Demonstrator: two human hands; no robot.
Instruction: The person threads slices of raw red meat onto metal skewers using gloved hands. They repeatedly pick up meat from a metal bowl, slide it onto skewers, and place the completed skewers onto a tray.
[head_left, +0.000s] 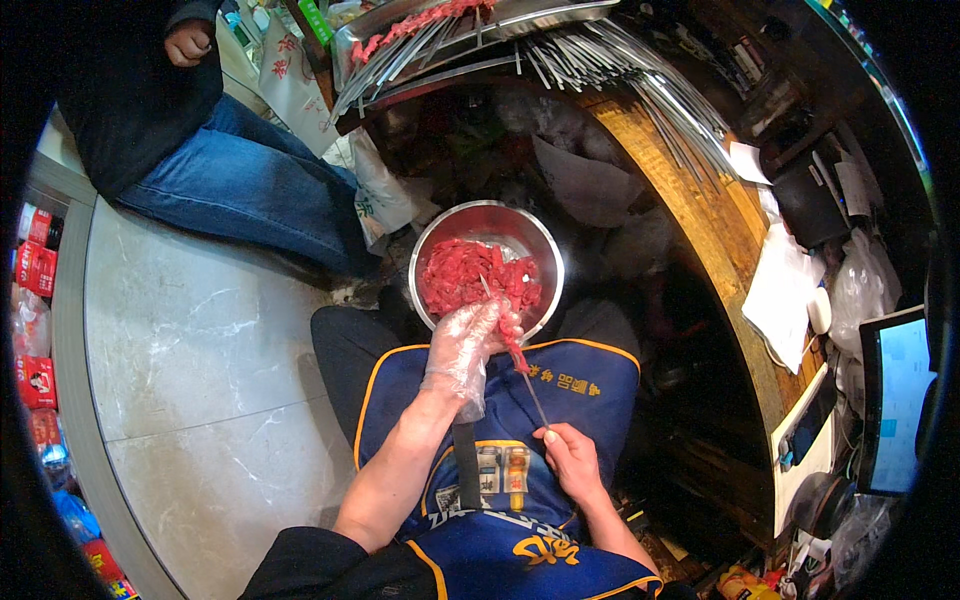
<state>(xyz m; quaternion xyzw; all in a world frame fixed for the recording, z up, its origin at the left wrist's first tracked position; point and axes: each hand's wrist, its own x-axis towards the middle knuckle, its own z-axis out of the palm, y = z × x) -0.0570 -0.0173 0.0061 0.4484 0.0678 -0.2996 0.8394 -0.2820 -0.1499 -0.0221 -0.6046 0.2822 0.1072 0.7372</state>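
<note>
My left hand, in a clear plastic glove, holds strips of raw red meat around the upper part of a metal skewer. The skewer's pointed tip sticks out past the fingers, over a round steel bowl. Inside the bowl lies a heap of raw meat strips. My right hand, bare, grips the skewer's lower end between thumb and fingers, above a blue apron with an orange edge. Some meat is threaded on the skewer just below my left hand.
Many flat metal skewers lie at the top beside a metal tray with meat. A wooden counter edge curves along the right, bearing papers and a screen. A person in jeans is at the upper left. Packaged goods line the far left.
</note>
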